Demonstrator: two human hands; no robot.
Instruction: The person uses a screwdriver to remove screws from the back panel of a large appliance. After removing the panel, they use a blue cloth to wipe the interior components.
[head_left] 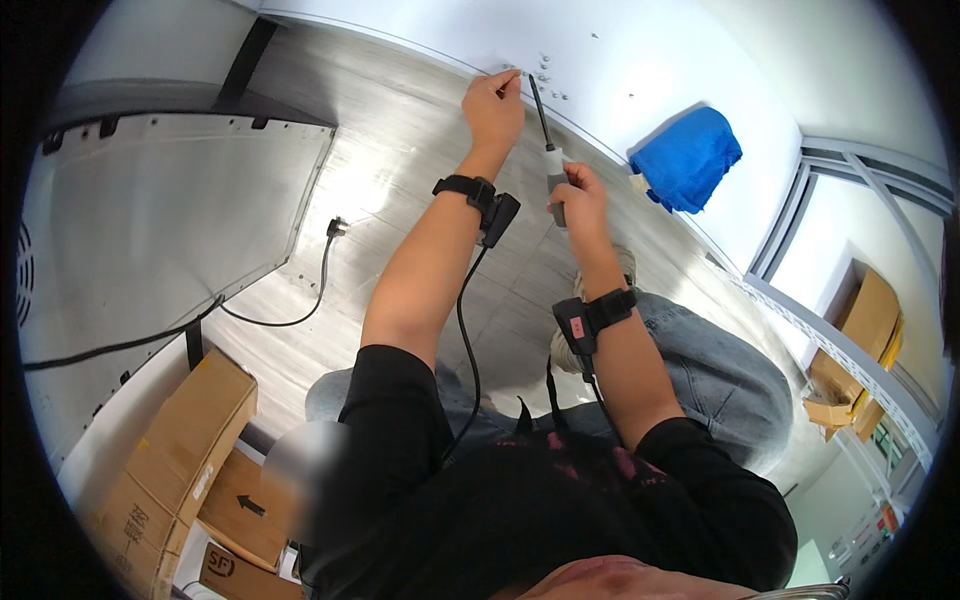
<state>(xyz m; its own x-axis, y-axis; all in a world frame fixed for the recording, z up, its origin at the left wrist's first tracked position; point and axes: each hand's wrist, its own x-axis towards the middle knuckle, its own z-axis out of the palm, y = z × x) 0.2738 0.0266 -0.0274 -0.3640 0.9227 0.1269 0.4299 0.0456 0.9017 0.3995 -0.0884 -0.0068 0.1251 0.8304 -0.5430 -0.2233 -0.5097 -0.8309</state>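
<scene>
My right hand (582, 205) is wrapped round the grey handle of a screwdriver (557, 180). Its dark shaft points up and away from me, the tip close to the near edge of a white board (660, 75). Just left of that tip, my left hand (493, 108) has thumb and finger pinched together by the board's edge. Whatever lies between those fingertips is too small to make out. Several small metal pieces, apparently screws (544, 66), lie scattered on the board beside the tip. A crumpled blue bundle (688, 160) rests on the board to the right.
A large grey metal panel (190, 200) stands at the left, with a black cable and plug (335, 229) on the floor. Cardboard boxes (190, 450) are stacked lower left. At the right are a metal frame (840, 335) and another carton (865, 320). Black cables hang from both wrist straps.
</scene>
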